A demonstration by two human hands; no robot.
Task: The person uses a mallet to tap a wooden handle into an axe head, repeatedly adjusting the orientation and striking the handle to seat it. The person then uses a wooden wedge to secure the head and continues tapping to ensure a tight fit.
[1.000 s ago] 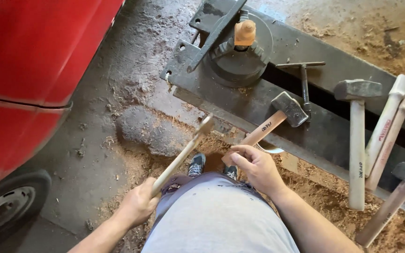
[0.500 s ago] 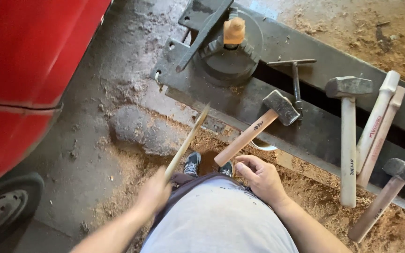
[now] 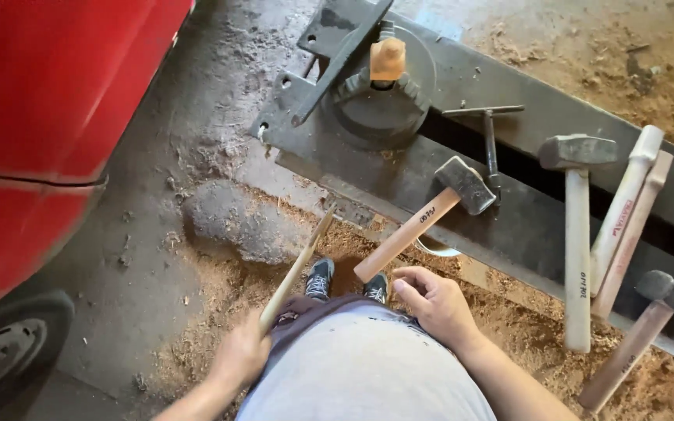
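1. Left hand [image 3: 242, 355]: fingers clamped round the near end of a thin pale wooden stick [image 3: 296, 269], its far tip slanting up and right, close to the near edge of the long dark steel machine bed [image 3: 509, 226].
2. Right hand [image 3: 438, 304]: fingers loosely curled, apart, gripping nothing, just beside the butt of the pale wooden handle of a grey steel-headed hammer [image 3: 431, 214] lying aslant on the bed, head to the far right.
3. For a sound grip, best to close round the hammer handle near its butt, away from the head, and lift clear of the black T-shaped key [image 3: 489, 136] just beyond the head.
4. Worth keeping the stick's tip off the bed edge meanwhile.
5. Further right: another hammer [image 3: 577, 234], two bare pale handles [image 3: 626, 210], a third hammer [image 3: 641, 335] near the edge.
6. Far left on the bed: round chuck holding an orange wooden stub [image 3: 388, 58]. Underfoot: sawdust-strewn floor [image 3: 220, 281], red vehicle [image 3: 40, 117] to the left.
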